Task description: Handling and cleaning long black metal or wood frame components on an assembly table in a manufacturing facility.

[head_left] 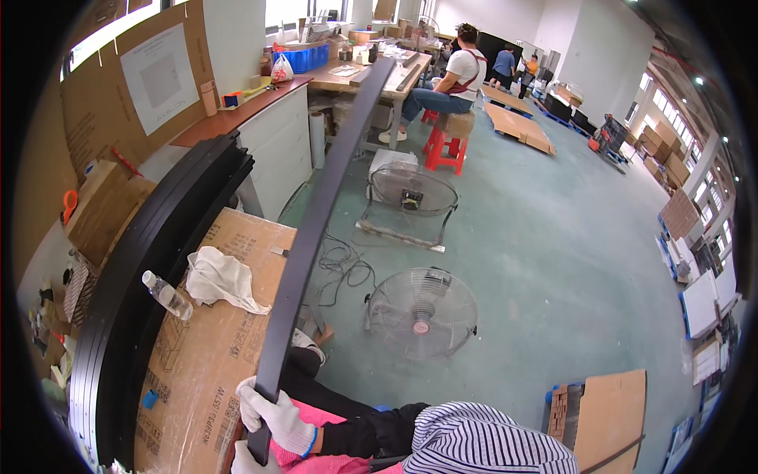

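Note:
A long, flat black bar (320, 213) rises from my lap up toward the far workbench. My right hand (288, 423), in a white glove with a blue cuff, is wrapped around the bar near its lower end. Just below, my left hand (251, 461), also white-gloved, grips the bar's bottom end; the lower picture edge cuts it off and most of its fingers are hidden. Beside the bar lie a white cloth (221, 278) and a clear plastic bottle (167, 295) on a cardboard-covered surface (193, 387). A small blue piece (150, 399) rests there too.
Several curved-looking black bars (134, 268) are stacked along the left. Two floor fans (422, 314) stand to the right of the bar, with loose cables (343, 272) near them. Farther off, a person (458, 83) sits on a red stool (447, 146) at a workbench (335, 77).

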Action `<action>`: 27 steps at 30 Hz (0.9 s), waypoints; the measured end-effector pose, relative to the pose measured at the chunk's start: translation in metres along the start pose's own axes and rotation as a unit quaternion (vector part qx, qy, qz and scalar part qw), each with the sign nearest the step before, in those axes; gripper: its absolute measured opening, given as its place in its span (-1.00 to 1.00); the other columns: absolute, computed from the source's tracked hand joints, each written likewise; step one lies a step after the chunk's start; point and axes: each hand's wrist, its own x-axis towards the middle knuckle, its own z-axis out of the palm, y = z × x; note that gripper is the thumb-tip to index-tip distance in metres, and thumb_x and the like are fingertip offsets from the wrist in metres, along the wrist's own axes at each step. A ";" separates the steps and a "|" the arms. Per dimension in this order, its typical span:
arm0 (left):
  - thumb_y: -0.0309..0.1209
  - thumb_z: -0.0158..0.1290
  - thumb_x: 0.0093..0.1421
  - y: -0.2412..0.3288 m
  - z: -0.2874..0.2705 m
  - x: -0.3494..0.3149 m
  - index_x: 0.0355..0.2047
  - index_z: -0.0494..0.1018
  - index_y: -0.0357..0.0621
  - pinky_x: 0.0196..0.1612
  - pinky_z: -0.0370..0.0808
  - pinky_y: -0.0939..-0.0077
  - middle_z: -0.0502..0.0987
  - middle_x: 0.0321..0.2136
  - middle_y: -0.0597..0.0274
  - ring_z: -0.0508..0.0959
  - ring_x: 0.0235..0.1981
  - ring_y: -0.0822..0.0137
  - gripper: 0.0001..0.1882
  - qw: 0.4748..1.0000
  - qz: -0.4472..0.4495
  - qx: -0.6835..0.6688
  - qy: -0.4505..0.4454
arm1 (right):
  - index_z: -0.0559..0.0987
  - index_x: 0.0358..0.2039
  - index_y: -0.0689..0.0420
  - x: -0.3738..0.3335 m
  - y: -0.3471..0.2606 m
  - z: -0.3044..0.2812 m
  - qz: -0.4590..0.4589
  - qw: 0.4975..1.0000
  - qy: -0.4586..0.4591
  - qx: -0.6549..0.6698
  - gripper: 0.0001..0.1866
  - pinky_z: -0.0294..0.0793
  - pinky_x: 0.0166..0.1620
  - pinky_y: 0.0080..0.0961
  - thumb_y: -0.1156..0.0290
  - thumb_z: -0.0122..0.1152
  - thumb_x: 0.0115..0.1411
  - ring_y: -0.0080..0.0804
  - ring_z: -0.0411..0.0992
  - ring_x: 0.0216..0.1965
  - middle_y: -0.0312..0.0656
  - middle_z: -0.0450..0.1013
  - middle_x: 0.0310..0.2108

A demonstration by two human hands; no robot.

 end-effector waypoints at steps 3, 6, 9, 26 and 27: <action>-0.27 0.30 0.04 0.034 0.002 0.014 -0.26 0.49 -0.02 -0.35 0.52 0.14 0.58 -0.40 0.02 0.60 -0.43 -0.04 -0.71 0.991 0.053 -0.058 0.106 | 0.45 -0.27 0.17 -0.003 0.007 0.003 0.031 0.999 0.000 0.006 -0.83 0.25 -0.49 -0.56 0.34 0.12 0.40 -0.58 0.23 -0.64 -0.39 0.26 -0.64; -0.23 0.23 0.11 0.023 0.016 0.033 -0.25 0.52 -0.07 -0.34 0.52 0.21 0.57 -0.41 0.09 0.60 -0.42 0.09 -0.74 0.993 0.060 -0.088 0.041 | 0.45 -0.27 0.16 -0.004 0.006 0.009 -0.018 0.999 0.041 0.021 -0.82 0.22 -0.49 -0.56 0.32 0.08 0.42 -0.58 0.21 -0.63 -0.39 0.23 -0.64; -0.18 0.17 0.18 0.007 0.044 0.037 -0.24 0.56 -0.11 -0.33 0.51 0.28 0.57 -0.42 0.15 0.60 -0.41 0.22 -0.73 0.992 0.050 -0.116 -0.013 | 0.44 -0.30 0.14 -0.002 0.017 0.002 -0.019 0.996 0.061 0.066 -0.79 0.20 -0.50 -0.57 0.30 0.03 0.44 -0.58 0.17 -0.65 -0.38 0.22 -0.64; -0.51 0.15 -0.01 -0.169 -0.052 -0.096 -0.32 0.44 -0.03 -0.41 0.46 0.17 0.49 -0.48 0.14 0.55 -0.47 0.05 -0.78 0.957 0.059 0.274 0.071 | 0.31 -0.54 0.05 0.117 -0.232 -0.080 -0.059 0.993 -0.092 0.033 -0.73 -0.01 -0.54 -0.53 0.39 0.02 0.35 -0.61 -0.07 -0.68 -0.47 -0.04 -0.70; -0.49 0.11 0.11 -0.191 -0.054 -0.105 -0.33 0.45 -0.02 -0.42 0.46 0.16 0.49 -0.52 0.14 0.55 -0.49 0.05 -0.87 0.946 0.045 0.314 0.071 | 0.27 -0.56 0.02 0.116 -0.231 -0.073 -0.108 0.994 -0.028 -0.002 -0.69 0.01 -0.53 -0.53 0.38 0.04 0.34 -0.61 -0.06 -0.67 -0.46 -0.02 -0.69</action>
